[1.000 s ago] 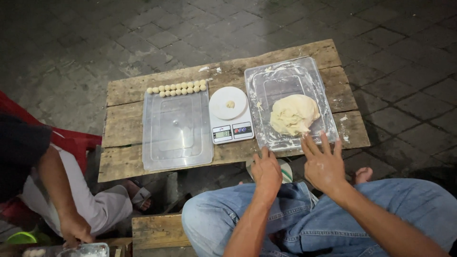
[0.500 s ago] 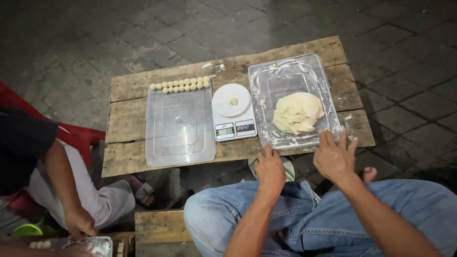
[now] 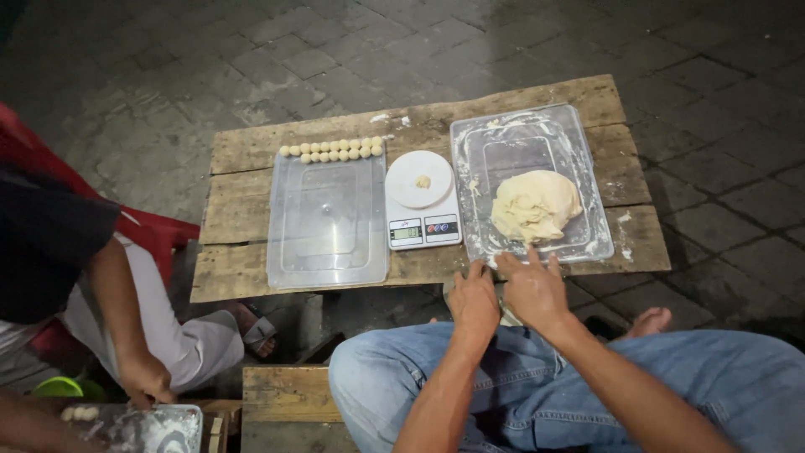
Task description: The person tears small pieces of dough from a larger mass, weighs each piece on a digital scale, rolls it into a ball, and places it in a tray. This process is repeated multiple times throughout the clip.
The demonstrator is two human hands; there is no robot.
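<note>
My left hand (image 3: 475, 298) and my right hand (image 3: 533, 288) hover side by side at the near edge of the low wooden table (image 3: 243, 214), fingers spread, holding nothing. Just beyond my right fingertips lies a large lump of pale dough (image 3: 535, 205) on a floury clear plastic tray (image 3: 577, 143). To its left stands a white kitchen scale (image 3: 423, 220) with a tiny dough piece (image 3: 423, 181) on its round plate. Further left is a second clear tray (image 3: 328, 222) with two rows of small dough balls (image 3: 334, 150) along its far edge.
Another person sits at the left in a dark shirt on a red chair (image 3: 159, 228), a hand (image 3: 144, 377) by a floury tray (image 3: 151, 428) low down. A wooden stool (image 3: 285, 394) stands before my knees. Grey paving (image 3: 335, 59) surrounds the table.
Both my hands have drifted left along the table's near edge and closer together; the right hand now reaches toward the dough tray's rim. The view has shifted slightly.
</note>
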